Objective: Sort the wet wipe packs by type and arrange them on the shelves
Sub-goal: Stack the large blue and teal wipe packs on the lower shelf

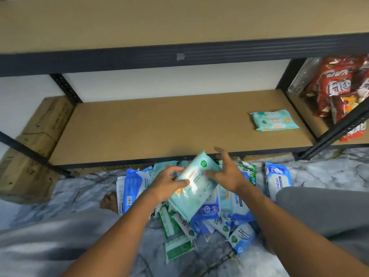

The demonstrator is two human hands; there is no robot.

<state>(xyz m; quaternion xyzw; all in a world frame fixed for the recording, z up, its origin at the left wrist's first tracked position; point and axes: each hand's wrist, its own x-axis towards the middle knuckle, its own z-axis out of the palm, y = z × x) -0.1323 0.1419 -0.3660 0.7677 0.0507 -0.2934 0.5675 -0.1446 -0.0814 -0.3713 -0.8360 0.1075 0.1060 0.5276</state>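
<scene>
Red snack bags (339, 86) fill the next bay on the R; a cardboard box (40, 136) sits off the lower shelf's (159, 126) L end. One shelved teal wipe pack (274, 120) lies flat nr the shelf's R edge. Left hand (165, 184) grips a second teal pack (196, 184) just before the shelf's front edge, over the floor pile (209, 218). Right hand (225, 172) is splayed, thumb on the pack. Pile labels are mostly blurred.

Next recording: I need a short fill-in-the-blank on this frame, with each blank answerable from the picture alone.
The left hand grips a teal wipe pack above the pile, which lies on the ____.
The lower shelf holds only ____ matching pack.
That pack lies near the shelf's ____ end.
Missing words: floor; one; right.
</scene>
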